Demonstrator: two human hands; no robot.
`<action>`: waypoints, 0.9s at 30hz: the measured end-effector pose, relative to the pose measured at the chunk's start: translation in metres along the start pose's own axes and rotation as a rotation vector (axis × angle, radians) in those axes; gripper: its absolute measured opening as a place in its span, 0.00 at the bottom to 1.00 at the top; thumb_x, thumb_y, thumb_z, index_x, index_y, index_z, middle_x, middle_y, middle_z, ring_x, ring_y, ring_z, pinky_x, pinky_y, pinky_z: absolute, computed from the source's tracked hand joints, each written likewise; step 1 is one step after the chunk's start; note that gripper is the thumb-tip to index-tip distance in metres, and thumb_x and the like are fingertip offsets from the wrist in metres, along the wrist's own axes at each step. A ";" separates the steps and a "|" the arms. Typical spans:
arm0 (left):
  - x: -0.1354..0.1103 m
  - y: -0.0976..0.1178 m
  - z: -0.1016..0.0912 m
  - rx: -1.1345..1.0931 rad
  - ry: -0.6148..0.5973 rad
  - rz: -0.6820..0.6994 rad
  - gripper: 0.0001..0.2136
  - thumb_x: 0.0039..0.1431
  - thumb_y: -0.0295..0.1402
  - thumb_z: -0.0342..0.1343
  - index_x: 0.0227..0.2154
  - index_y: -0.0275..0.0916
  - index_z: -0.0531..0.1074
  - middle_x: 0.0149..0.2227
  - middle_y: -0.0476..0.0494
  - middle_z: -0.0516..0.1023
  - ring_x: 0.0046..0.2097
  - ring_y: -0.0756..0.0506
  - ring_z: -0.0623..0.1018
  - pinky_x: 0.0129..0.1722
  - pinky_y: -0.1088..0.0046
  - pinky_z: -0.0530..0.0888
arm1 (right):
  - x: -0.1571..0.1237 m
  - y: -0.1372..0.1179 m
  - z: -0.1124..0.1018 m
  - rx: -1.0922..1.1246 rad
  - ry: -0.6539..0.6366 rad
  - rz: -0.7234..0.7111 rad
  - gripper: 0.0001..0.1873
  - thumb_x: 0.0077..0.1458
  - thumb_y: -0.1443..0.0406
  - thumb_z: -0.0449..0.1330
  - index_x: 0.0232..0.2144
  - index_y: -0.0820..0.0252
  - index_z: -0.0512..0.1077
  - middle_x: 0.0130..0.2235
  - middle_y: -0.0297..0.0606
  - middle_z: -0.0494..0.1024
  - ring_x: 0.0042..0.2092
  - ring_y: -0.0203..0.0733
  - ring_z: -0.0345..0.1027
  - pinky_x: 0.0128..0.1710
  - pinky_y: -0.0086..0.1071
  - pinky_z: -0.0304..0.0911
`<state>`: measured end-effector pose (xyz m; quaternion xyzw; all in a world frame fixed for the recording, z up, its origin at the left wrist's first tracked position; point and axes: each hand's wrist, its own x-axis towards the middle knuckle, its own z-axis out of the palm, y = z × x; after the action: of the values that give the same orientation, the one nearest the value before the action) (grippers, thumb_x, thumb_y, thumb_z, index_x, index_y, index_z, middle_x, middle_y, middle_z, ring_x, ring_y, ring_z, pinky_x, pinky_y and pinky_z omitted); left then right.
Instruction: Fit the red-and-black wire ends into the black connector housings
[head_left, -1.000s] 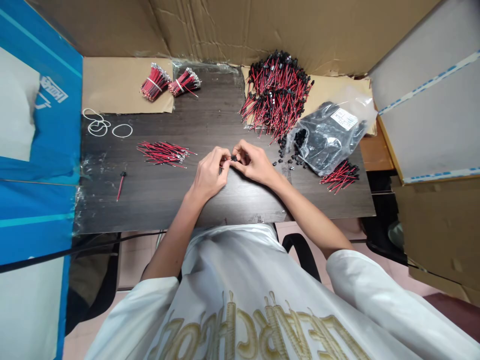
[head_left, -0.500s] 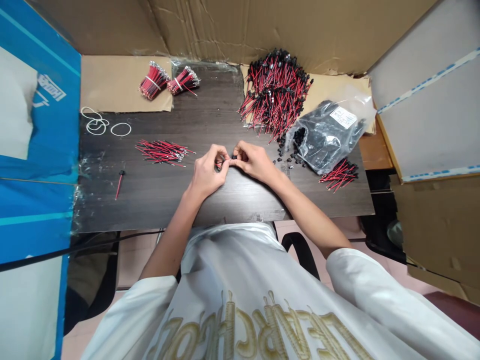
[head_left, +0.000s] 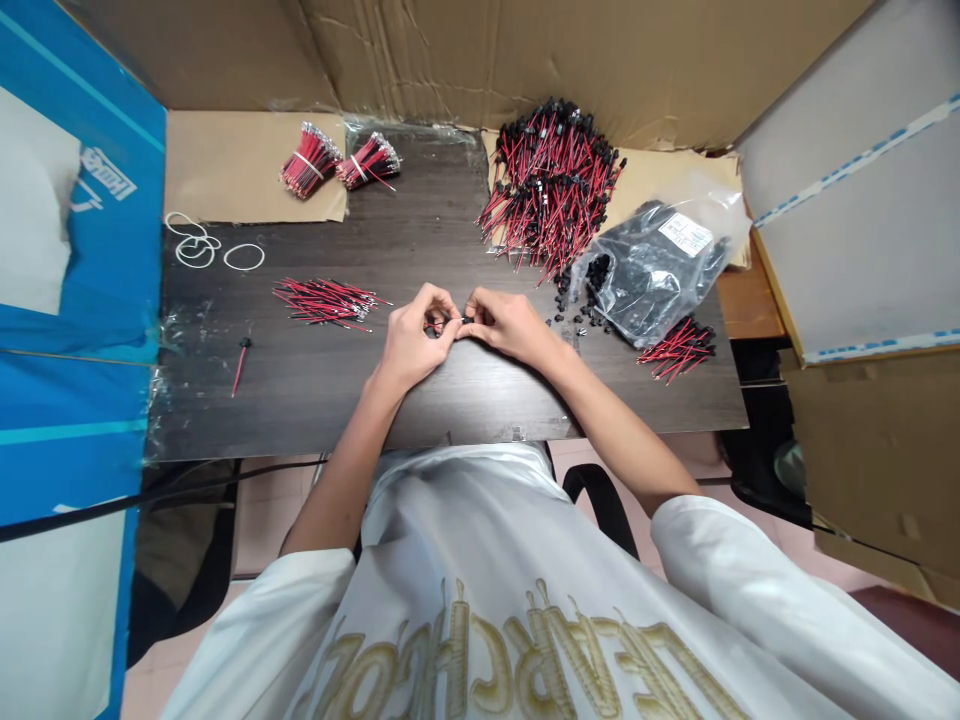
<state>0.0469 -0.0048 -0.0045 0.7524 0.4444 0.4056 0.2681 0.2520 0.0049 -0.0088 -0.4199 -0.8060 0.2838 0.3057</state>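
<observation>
My left hand (head_left: 417,338) is closed in a pinch on a red-and-black wire, of which a short bit shows inside the curl of the fingers. Thumb to thumb with it, my right hand (head_left: 507,322) pinches a small black connector (head_left: 468,321), mostly covered by the fingertips. Whether the wire's end sits inside the connector is hidden. To the left of my hands lies a loose pile of red and black wires (head_left: 326,303) with bright metal ends. Right of my right hand, loose black connectors (head_left: 596,280) spill out at the mouth of a clear plastic bag (head_left: 660,265).
Behind stands a big heap of wires with black connectors (head_left: 551,190). Two banded wire bundles (head_left: 309,160) lie at the back left, near white rubber bands (head_left: 196,248). A single wire with connector (head_left: 240,366) lies left; a small wire pile (head_left: 677,350) lies right. Cardboard walls (head_left: 480,60) enclose the table.
Both hands stay in nearly the same spot, pressed together. The fingers have shifted slightly around the wire and connector. Nothing else on the table has moved.
</observation>
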 end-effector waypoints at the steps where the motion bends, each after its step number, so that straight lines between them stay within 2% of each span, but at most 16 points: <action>1: 0.000 0.000 0.000 0.005 0.000 0.000 0.08 0.59 0.31 0.61 0.37 0.42 0.67 0.33 0.52 0.81 0.29 0.53 0.75 0.32 0.75 0.72 | 0.000 0.000 0.000 -0.001 0.000 0.000 0.28 0.65 0.39 0.58 0.37 0.58 0.68 0.31 0.36 0.76 0.31 0.40 0.66 0.34 0.32 0.56; 9: 0.001 0.002 -0.002 -0.061 -0.025 -0.024 0.08 0.57 0.30 0.62 0.36 0.41 0.67 0.33 0.52 0.81 0.28 0.54 0.73 0.30 0.77 0.69 | -0.001 -0.002 -0.002 -0.012 -0.005 -0.009 0.35 0.62 0.33 0.52 0.37 0.59 0.69 0.31 0.38 0.77 0.31 0.40 0.66 0.34 0.31 0.55; 16: 0.003 0.005 -0.004 -0.159 -0.060 -0.100 0.08 0.55 0.30 0.62 0.35 0.41 0.68 0.32 0.52 0.81 0.28 0.54 0.72 0.30 0.78 0.68 | -0.002 -0.004 -0.004 -0.165 -0.066 -0.044 0.32 0.66 0.37 0.50 0.40 0.60 0.70 0.34 0.42 0.78 0.32 0.41 0.67 0.34 0.32 0.53; 23: 0.004 0.003 -0.002 -0.231 -0.056 -0.184 0.09 0.54 0.32 0.63 0.36 0.40 0.69 0.32 0.51 0.80 0.28 0.54 0.73 0.27 0.80 0.67 | -0.003 -0.003 0.000 -0.012 -0.006 -0.027 0.32 0.65 0.36 0.53 0.38 0.59 0.69 0.33 0.39 0.78 0.32 0.40 0.68 0.34 0.31 0.56; 27: 0.005 0.001 -0.001 -0.176 -0.005 -0.170 0.09 0.54 0.33 0.63 0.37 0.41 0.70 0.33 0.51 0.79 0.29 0.54 0.73 0.29 0.79 0.68 | -0.001 -0.003 0.000 0.096 0.046 -0.030 0.27 0.66 0.41 0.58 0.38 0.59 0.70 0.33 0.38 0.79 0.31 0.39 0.69 0.34 0.31 0.59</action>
<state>0.0480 -0.0008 -0.0008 0.6865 0.4688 0.4169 0.3676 0.2510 0.0025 -0.0069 -0.3990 -0.7905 0.3076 0.3484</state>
